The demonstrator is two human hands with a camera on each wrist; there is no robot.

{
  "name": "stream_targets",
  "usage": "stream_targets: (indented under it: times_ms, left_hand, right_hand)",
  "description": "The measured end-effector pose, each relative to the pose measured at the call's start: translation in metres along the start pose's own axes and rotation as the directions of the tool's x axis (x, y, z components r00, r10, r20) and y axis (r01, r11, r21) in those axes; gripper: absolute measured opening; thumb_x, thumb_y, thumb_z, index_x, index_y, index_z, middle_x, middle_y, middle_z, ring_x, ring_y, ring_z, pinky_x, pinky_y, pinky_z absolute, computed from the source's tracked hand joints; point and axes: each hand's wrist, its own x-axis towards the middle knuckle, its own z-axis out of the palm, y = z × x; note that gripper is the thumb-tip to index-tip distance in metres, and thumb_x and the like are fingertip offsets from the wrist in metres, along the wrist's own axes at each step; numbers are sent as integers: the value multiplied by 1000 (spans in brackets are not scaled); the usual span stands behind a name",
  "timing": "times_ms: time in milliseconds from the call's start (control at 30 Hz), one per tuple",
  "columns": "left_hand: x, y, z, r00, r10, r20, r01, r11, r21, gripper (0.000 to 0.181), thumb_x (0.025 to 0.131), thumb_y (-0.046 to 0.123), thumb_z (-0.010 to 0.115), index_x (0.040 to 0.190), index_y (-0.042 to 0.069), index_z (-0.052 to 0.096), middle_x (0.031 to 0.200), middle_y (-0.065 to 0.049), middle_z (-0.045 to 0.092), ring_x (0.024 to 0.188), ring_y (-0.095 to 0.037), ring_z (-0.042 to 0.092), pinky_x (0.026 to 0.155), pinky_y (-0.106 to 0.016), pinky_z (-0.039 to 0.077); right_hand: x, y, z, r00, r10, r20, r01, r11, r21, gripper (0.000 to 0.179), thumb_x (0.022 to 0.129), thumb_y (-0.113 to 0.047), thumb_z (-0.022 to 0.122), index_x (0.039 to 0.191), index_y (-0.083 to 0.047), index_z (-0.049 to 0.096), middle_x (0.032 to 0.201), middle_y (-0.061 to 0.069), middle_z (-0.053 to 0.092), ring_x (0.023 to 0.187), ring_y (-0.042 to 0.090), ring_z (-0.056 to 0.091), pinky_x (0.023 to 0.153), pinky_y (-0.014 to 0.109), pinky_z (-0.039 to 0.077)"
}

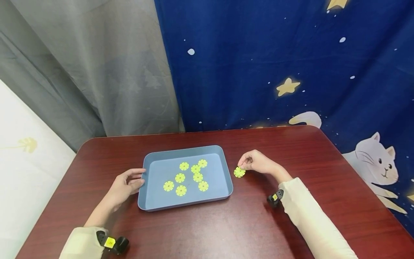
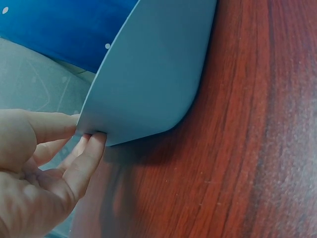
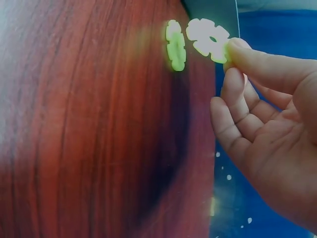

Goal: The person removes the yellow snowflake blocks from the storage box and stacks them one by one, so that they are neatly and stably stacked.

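A shallow blue-grey tray (image 1: 155, 199) sits on the table with several yellow-green, notched, flower-shaped plastic discs (image 1: 181, 190) lying in it. My left hand (image 1: 122, 187) holds the tray's left edge, its fingertips at the rim and outer wall (image 2: 148, 74). Just past the tray's right side, my right hand (image 1: 258, 162) pinches the edge of one such disc (image 3: 205, 39) between thumb and fingers. Beside it in the right wrist view, a second disc (image 3: 176, 47) appears almost edge-on; whether it touches the table is unclear. From the head, these two look overlapped.
The dark red wooden table (image 1: 258, 230) has its far edge close behind the tray. Behind it hang a grey curtain (image 1: 129, 72) and a blue curtain (image 1: 242, 72) with stars. Dark wrist cameras (image 1: 113, 242) are strapped over the pale sleeves.
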Motion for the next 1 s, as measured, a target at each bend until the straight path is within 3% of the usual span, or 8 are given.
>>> stream_targets:
  times_ms: [167,567,1000]
  left_hand:
    - [0,1,0,1000,-1,1,1,1000,0,44,90,2,55,130,-7,41,116,-29,46,95,-22,59,78,-34,52]
    - [0,0,0,1000,-1,2,1,1000,-8,43,90,0,54,130,-7,41,116,-28,46,94,-20,59,78,-34,52]
    - [0,2,1,1000,-4,-3,4,1000,-4,42,90,0,54,130,-8,41,115,-28,45,94,-20,59,78,-33,52]
  right_hand:
    - [0,4,2,1000,4,-4,-4,998,62,7,79,5,65,85,5,66,74,8,63,67,14,56,62,22,48]
    - [2,9,7,999,36,5,-37,993,108,9,79,7,62,87,8,66,75,9,64,69,16,57,62,23,49]
    - [3,15,12,1000,10,-12,-10,1000,18,8,78,7,62,84,5,68,72,6,64,66,11,54,62,23,47]
